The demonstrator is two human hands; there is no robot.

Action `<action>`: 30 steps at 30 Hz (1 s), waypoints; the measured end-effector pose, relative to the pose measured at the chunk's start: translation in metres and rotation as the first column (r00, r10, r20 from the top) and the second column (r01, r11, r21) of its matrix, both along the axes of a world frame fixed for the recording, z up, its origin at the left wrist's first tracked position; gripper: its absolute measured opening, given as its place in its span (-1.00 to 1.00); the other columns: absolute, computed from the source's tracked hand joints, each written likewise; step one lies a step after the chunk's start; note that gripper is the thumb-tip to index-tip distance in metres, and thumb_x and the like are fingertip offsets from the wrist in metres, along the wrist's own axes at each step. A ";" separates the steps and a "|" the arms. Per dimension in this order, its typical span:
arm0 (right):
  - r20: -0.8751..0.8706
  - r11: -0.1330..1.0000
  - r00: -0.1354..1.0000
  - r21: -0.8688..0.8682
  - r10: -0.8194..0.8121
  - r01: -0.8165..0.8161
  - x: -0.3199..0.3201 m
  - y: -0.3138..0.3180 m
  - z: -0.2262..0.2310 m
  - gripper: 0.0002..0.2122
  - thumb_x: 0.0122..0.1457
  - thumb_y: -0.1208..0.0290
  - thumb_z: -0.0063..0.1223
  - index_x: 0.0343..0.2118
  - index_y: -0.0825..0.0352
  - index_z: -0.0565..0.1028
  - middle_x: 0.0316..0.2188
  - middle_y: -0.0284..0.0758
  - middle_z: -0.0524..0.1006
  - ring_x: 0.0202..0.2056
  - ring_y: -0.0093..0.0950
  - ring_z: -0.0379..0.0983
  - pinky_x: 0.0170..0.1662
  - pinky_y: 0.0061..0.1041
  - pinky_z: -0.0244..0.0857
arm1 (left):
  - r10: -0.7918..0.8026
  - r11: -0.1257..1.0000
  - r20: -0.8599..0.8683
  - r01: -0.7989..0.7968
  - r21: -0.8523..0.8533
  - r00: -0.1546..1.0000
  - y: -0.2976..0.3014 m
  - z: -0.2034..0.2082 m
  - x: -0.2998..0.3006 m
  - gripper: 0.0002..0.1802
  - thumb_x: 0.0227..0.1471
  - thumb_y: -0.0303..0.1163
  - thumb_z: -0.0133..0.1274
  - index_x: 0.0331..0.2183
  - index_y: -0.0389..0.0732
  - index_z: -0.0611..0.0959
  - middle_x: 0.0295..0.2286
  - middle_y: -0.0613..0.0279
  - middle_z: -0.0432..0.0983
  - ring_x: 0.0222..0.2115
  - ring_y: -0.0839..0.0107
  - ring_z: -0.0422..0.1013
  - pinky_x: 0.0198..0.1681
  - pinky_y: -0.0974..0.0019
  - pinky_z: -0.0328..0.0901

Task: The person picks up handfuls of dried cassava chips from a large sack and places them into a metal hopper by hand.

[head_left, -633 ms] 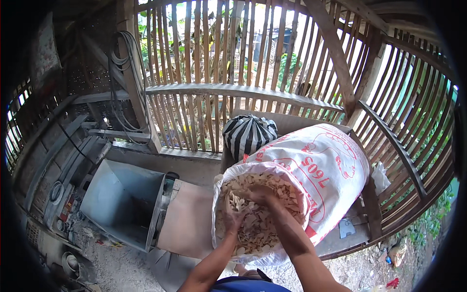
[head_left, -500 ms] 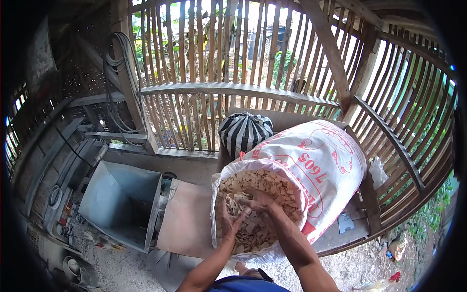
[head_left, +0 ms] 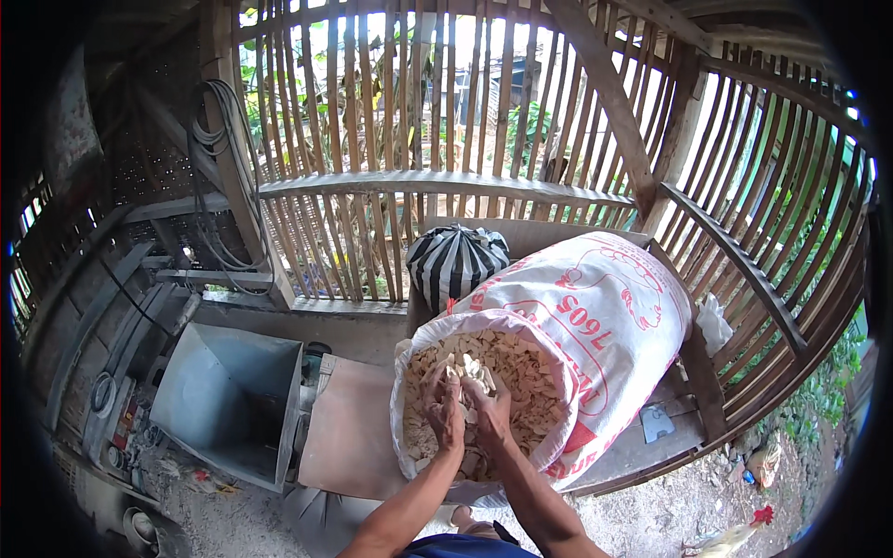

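Two hands (head_left: 446, 409) (head_left: 488, 409) cup chips (head_left: 473, 369) in wht sack (head_left: 619, 349) on platform (head_left: 688, 431) nr slatted wall (head_left: 446, 182).

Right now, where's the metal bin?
In the head view, the metal bin sits left of centre, with the brown board between it and the open white sack.

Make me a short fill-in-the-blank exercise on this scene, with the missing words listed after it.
1. The left hand and the right hand cup pale chips at the mouth of the big sack, whose main colour is ____.
2. The open metal bin stands to the person's ____.
3. A flat brown panel sits ____ the bin and the sack.
4. The tied bundle beyond the sack's mouth has stripes of ____ and white.

Missing words: white; left; between; black.
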State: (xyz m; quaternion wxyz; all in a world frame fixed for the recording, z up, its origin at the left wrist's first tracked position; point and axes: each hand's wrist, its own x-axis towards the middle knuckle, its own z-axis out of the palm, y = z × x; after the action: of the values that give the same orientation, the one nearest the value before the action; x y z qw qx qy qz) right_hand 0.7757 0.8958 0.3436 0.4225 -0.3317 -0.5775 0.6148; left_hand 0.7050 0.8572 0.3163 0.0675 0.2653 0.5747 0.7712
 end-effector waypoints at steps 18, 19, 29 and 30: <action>-0.338 0.991 0.935 0.118 0.105 -0.069 -0.051 -0.024 0.107 -0.61 0.16 0.37 0.17 0.01 0.48 0.47 -0.16 -0.31 0.57 -0.16 -0.55 0.47 -0.05 -0.55 0.34 | 0.138 0.972 -0.283 -0.075 0.221 0.949 -0.038 0.135 -0.043 -0.61 0.06 -0.51 0.14 -0.02 -0.30 0.60 -0.01 0.01 0.40 0.04 0.17 0.35 0.11 0.21 0.27; -0.349 0.984 0.926 0.147 0.146 -0.100 -0.064 -0.027 0.118 -0.61 0.17 0.37 0.17 0.01 0.48 0.47 -0.16 -0.32 0.57 -0.16 -0.56 0.46 -0.05 -0.55 0.34 | 0.193 0.964 -0.331 -0.116 0.238 0.924 -0.046 0.149 -0.054 -0.62 0.06 -0.51 0.14 -0.03 -0.32 0.60 -0.01 0.01 0.40 0.03 0.17 0.35 0.11 0.21 0.27; -0.501 0.840 0.699 0.117 0.510 -0.529 -0.230 -0.157 0.165 -0.69 0.17 0.35 0.18 -0.09 0.45 0.56 -0.23 -0.32 0.60 -0.25 -0.58 0.49 -0.14 -0.56 0.35 | 0.498 0.867 -0.374 -0.465 0.179 0.783 -0.194 0.201 -0.199 -0.68 0.12 -0.43 0.12 -0.07 -0.33 0.61 -0.11 0.04 0.47 -0.08 0.22 0.43 0.02 0.21 0.33; -0.509 0.829 0.683 0.123 0.524 -0.545 -0.240 -0.161 0.155 -0.69 0.17 0.35 0.18 -0.09 0.45 0.56 -0.23 -0.32 0.60 -0.25 -0.58 0.49 -0.14 -0.56 0.35 | 0.491 0.871 -0.300 -0.467 0.154 0.818 -0.202 0.192 -0.209 -0.65 0.12 -0.39 0.13 -0.06 -0.34 0.61 -0.11 0.03 0.47 -0.11 0.20 0.45 -0.01 0.19 0.34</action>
State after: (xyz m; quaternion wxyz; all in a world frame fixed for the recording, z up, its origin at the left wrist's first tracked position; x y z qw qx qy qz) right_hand 0.5361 0.7346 0.4990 0.3586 0.0230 -0.4997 0.7881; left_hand 0.4964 0.6556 0.5083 -0.2353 0.2396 0.5972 0.7285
